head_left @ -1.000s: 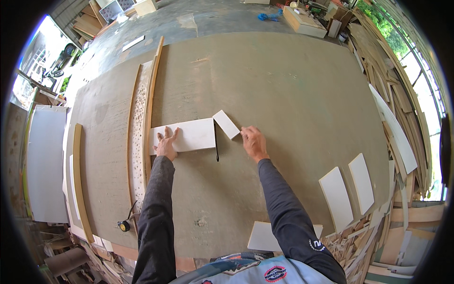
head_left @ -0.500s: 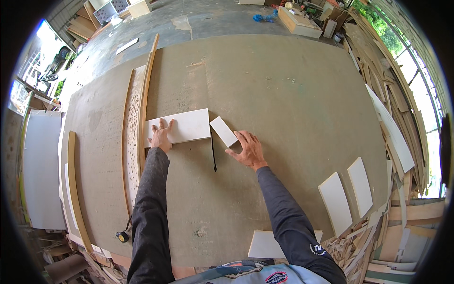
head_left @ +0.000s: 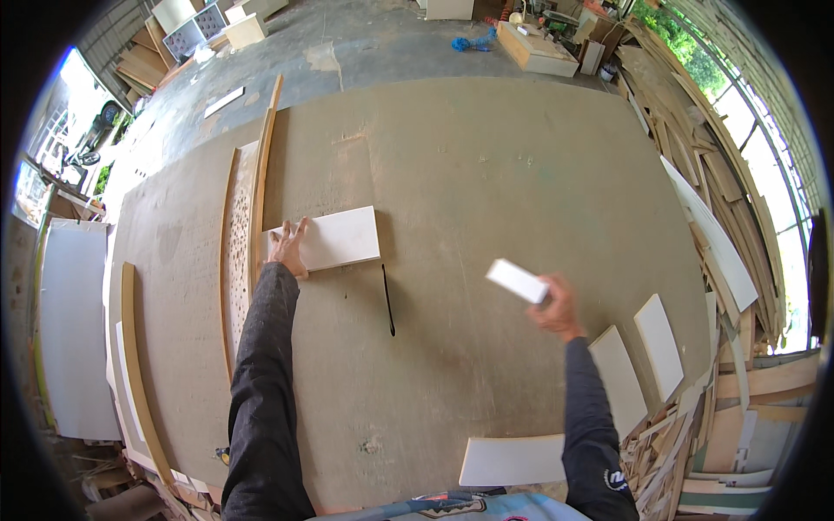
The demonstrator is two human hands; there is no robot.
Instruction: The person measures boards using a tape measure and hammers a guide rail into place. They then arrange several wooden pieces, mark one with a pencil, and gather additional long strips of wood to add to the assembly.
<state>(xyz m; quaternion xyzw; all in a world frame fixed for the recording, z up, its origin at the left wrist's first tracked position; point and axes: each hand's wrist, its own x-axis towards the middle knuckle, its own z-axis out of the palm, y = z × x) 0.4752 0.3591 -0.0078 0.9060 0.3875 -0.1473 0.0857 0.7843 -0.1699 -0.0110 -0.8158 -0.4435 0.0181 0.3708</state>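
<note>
My left hand (head_left: pixel 289 248) lies with fingers spread on the left end of a long white board (head_left: pixel 343 237). That end of the board is against a wooden strip (head_left: pixel 264 165) on the large brown work surface (head_left: pixel 452 365). Away to the right, my right hand (head_left: pixel 560 309) grips a small white rectangular block (head_left: pixel 516 280) by its near end, apparently above the surface; the hand is slightly blurred. A thin black stick-like thing (head_left: pixel 388 304) lies just below the long board's right end.
White panels (head_left: pixel 665 343) lie at the right, with another white panel (head_left: pixel 511 460) at the near edge. Stacked wood planks (head_left: pixel 704 156) line the right side. A long wooden bar (head_left: pixel 139 373) lies at the left edge. My left sleeve nearly hides a tape measure (head_left: pixel 223 455).
My right hand has closed on the small white block and carried it right and nearer to me, away from the long board. My left hand stays on the long board.
</note>
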